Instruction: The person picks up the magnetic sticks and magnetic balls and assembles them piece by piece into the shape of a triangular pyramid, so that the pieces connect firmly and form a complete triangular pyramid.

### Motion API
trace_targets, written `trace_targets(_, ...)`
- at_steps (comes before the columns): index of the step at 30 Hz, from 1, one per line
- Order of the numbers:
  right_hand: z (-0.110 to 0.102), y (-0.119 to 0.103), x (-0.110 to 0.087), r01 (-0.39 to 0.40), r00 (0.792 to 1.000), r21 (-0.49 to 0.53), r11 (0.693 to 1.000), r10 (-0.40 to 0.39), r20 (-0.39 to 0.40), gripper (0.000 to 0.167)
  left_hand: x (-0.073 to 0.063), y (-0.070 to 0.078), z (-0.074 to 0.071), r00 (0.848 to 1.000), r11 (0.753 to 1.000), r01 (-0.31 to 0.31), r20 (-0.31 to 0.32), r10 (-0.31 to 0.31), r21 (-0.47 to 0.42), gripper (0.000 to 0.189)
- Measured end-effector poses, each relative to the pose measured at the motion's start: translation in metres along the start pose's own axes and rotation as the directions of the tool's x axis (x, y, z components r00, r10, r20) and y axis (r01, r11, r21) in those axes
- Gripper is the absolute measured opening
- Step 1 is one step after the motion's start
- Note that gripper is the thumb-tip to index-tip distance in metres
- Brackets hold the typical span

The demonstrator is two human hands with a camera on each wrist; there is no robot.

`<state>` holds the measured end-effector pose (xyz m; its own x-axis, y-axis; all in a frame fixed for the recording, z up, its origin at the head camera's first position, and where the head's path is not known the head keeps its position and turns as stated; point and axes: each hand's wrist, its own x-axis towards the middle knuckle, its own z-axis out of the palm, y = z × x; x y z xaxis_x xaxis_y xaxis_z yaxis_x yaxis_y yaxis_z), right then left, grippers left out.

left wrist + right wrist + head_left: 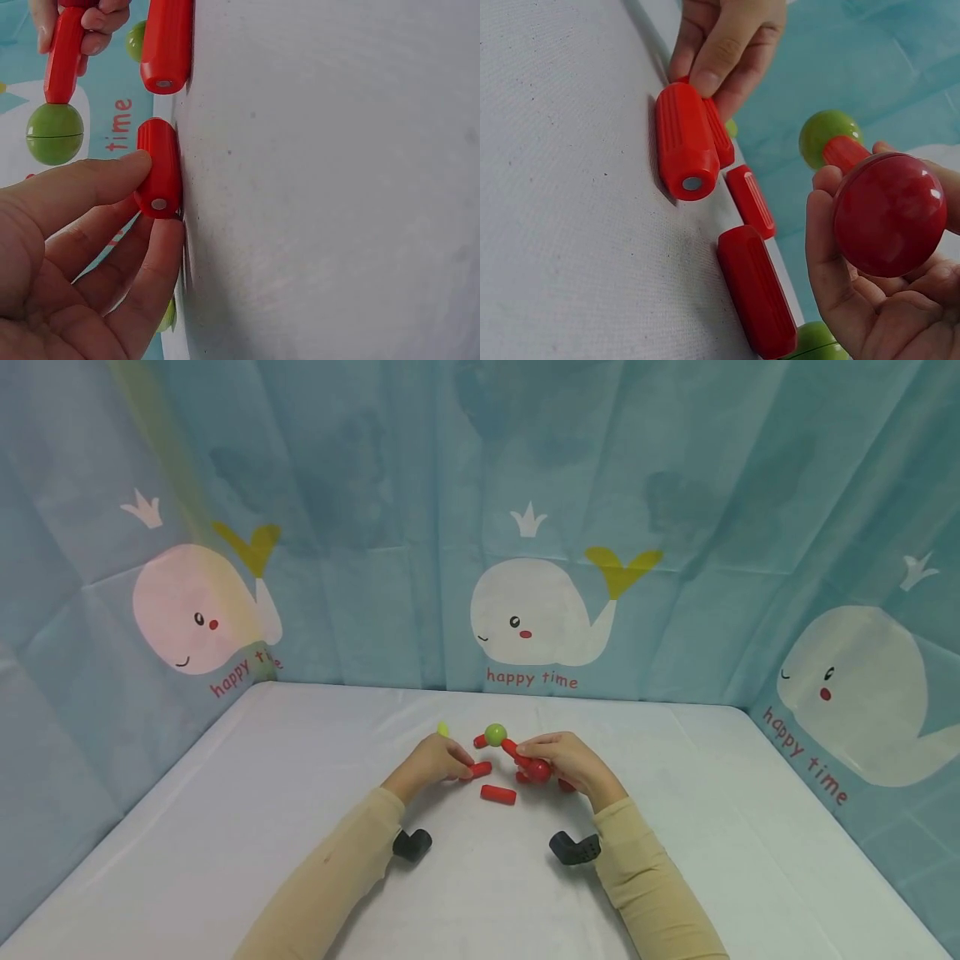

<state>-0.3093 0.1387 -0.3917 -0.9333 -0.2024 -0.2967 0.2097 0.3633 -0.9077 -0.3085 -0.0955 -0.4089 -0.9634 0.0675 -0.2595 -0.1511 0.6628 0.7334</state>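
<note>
My left hand point(433, 762) pinches a short red magnetic rod point(159, 169) between thumb and fingertips, low at the white tabletop. A round metal dot shows in the rod's end. My right hand point(570, 762) holds a joined piece: a red ball point(890, 214), a red rod point(66, 56) and a green ball point(496, 734) at its far end. The green ball points up and left in the head view; the red ball sits at the fingers. Nearer the person than the pinched rod, a loose red rod point(498, 794) lies on the table.
More red rods point(750, 202) lie beyond and under the right hand, with another green ball point(817, 341) behind one. A yellow-green piece point(443, 728) shows behind the left hand. Black wrist mounts point(574, 848) stick out from both sleeves. A whale-print curtain point(375, 610) surrounds the white table point(300, 735).
</note>
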Motion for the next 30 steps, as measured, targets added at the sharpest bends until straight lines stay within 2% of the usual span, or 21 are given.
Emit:
trace_targets(6,0.0,0.001,-0.001,0.011,1.0,0.003,1.0,-0.011,0.013,0.035,-0.007,-0.004,-0.002,1.0,1.0,-0.012,0.005,0.012,-0.008,0.016)
trace_targets(10,0.0,0.0,-0.001,0.021,0.999,0.015,1.0,-0.021,0.025,0.035,-0.012,-0.005,-0.005,1.0,1.0,-0.003,0.008,0.003,0.018,0.016)
trace_targets(17,-0.002,-0.001,-0.001,0.031,0.999,0.009,0.999,-0.031,0.017,0.036,-0.014,-0.007,-0.007,1.0,1.0,0.0,0.022,0.0,0.028,0.016)
trace_targets(24,0.001,0.0,-0.001,0.025,0.999,-0.001,1.0,-0.025,0.023,0.037,-0.014,-0.014,-0.009,1.0,0.999,0.018,0.019,-0.018,-0.027,0.018)
trace_targets(30,0.002,-0.001,-0.001,0.016,1.0,-0.019,1.0,-0.016,0.018,0.036,-0.012,-0.019,-0.013,0.998,0.992,0.056,0.015,-0.054,-0.113,0.02)
